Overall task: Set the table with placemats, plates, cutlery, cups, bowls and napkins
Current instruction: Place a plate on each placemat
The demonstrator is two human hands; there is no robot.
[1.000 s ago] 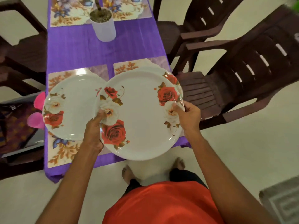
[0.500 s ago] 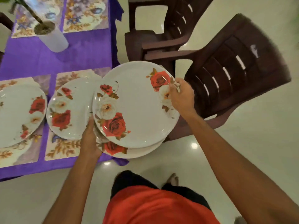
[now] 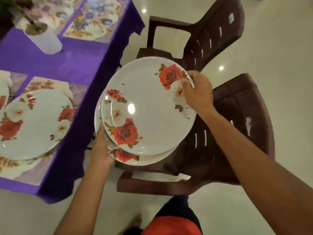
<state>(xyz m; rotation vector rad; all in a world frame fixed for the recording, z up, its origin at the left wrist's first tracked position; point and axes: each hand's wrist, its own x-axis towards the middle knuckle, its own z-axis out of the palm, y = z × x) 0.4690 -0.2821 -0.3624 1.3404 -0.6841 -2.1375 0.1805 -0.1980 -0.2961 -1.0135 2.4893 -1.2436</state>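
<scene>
I hold a small stack of white plates with red roses [image 3: 149, 107] in the air, over the gap between the table and a brown chair. My left hand [image 3: 101, 150] grips the stack's near-left rim from below. My right hand [image 3: 197, 91] pinches the far-right rim of the top plate. Another rose plate [image 3: 33, 122] lies on a floral placemat [image 3: 50, 83] at the table's near end. A second plate [image 3: 3, 95] shows partly at the left edge. Two more floral placemats [image 3: 94, 22] lie at the far end.
A purple cloth [image 3: 76, 61] covers the table. A white pot with a plant [image 3: 42, 38] stands on it. Two brown plastic chairs [image 3: 237, 124] [image 3: 194, 34] stand along the table's right side. The floor is pale tile. My feet show below.
The view has swung right and the stack has moved off the table toward the chairs. A plate now lies on the right near placemat, left behind since one second ago.
</scene>
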